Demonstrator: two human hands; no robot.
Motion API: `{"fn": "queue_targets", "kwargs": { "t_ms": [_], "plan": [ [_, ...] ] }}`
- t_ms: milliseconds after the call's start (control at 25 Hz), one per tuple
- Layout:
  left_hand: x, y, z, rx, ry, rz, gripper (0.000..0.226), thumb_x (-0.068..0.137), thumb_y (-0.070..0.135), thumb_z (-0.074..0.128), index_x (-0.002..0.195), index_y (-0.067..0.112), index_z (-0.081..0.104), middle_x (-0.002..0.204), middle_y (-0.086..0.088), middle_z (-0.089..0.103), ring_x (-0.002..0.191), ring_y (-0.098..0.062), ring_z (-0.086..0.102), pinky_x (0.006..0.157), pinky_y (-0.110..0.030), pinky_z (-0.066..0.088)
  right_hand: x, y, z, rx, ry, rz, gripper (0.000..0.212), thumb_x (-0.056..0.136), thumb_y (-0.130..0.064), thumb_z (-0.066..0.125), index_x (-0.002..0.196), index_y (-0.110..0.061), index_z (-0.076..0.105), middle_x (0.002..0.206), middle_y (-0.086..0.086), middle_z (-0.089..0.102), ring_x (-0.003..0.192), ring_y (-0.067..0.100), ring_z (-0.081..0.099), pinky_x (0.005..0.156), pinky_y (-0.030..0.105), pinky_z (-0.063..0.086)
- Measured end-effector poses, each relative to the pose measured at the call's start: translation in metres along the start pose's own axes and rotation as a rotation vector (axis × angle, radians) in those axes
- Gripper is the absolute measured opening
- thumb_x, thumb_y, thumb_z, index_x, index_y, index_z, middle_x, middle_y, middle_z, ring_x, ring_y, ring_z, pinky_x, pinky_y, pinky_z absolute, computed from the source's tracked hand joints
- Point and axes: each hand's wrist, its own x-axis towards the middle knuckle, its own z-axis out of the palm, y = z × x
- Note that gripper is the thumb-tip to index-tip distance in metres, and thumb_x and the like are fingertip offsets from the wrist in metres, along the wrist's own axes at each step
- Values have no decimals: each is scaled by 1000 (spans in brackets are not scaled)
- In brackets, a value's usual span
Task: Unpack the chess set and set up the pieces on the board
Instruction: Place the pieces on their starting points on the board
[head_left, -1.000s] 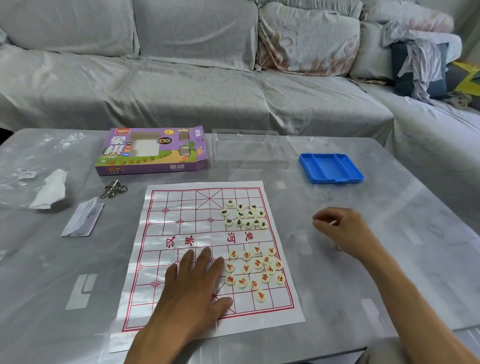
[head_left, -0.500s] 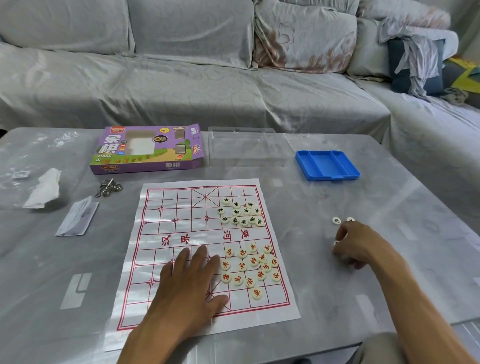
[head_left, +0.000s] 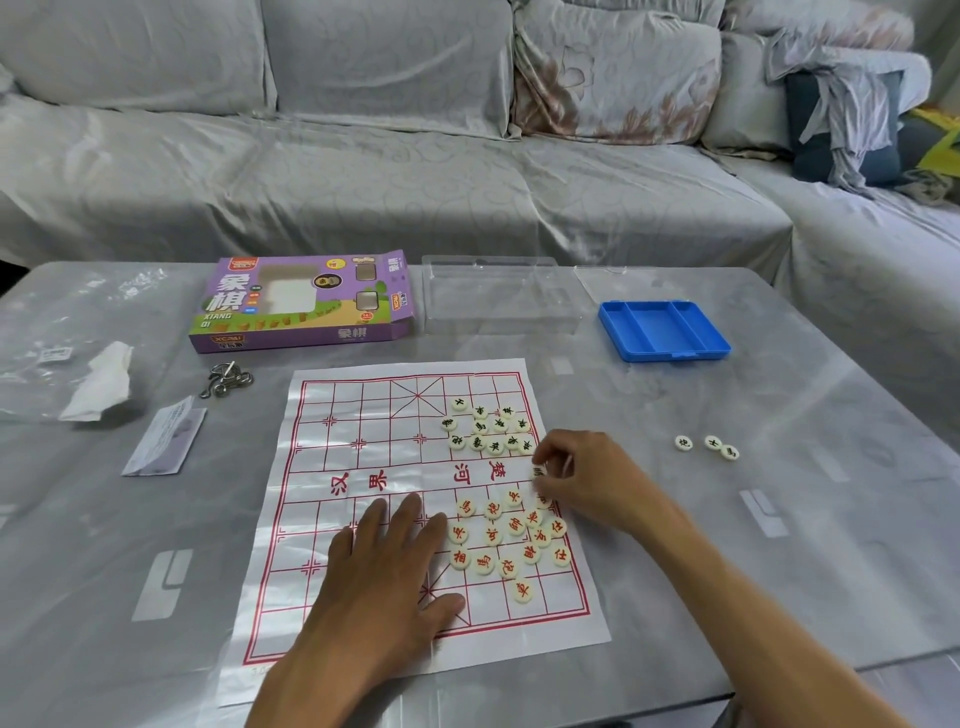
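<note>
Nearest you, your left hand (head_left: 387, 577) lies flat with fingers spread on the thin white paper board printed with a red grid (head_left: 363, 447), pinning it to the glossy grey counter (head_left: 104, 571). Just right of it sits a loose cluster of cream round pieces with red characters (head_left: 506, 540), not yet on their points. Your right hand (head_left: 582, 480) hovers at the board's right edge with fingers curled in a narrow pinch; a cream disc seems to sit at the fingertips, though you cannot tell for sure that it is gripped. Beyond it lies a cluster of cream pieces with dark characters (head_left: 488, 428), and three stray cream pieces (head_left: 707, 447) rest well off to the right. So you look to be at the sorting stage; next, carry each piece to its own intersection without nudging its neighbours. Farther back stand the purple cardboard box (head_left: 301, 306), clear plastic lid (head_left: 498, 296) and blue plastic tray (head_left: 665, 328).
</note>
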Motion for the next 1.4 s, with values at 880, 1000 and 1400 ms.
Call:
{"fn": "queue_targets", "kwargs": {
  "t_ms": [880, 1000, 1400],
  "plan": [
    [1, 0, 1, 15, 10, 6, 70, 90, 65, 42, 147, 40, 9, 160, 13, -7, 148, -25, -2, 119, -47, 8, 16, 11, 21, -299, 220, -150, 49, 97, -42, 50, 142, -28, 41, 151, -12, 35, 128, 13, 41, 105, 33, 39],
    [2, -1, 1, 33, 2, 5, 71, 90, 66, 41, 147, 40, 7, 160, 13, -9, 148, -25, -3, 119, -47, 7, 15, 11, 20, -293, 208, -157, 41, 99, -38, 46, 138, -27, 47, 146, -11, 44, 122, 12, 46, 101, 30, 39],
    [2, -2, 3, 30, -5, 3, 72, 90, 66, 42, 148, 41, 7, 161, 12, -9, 149, -26, -4, 119, -48, 7, 15, 11, 16, -160, 256, -87, 33, 99, -28, 46, 131, -28, 54, 130, -9, 58, 109, 11, 53, 90, 26, 45]
  ]
}}
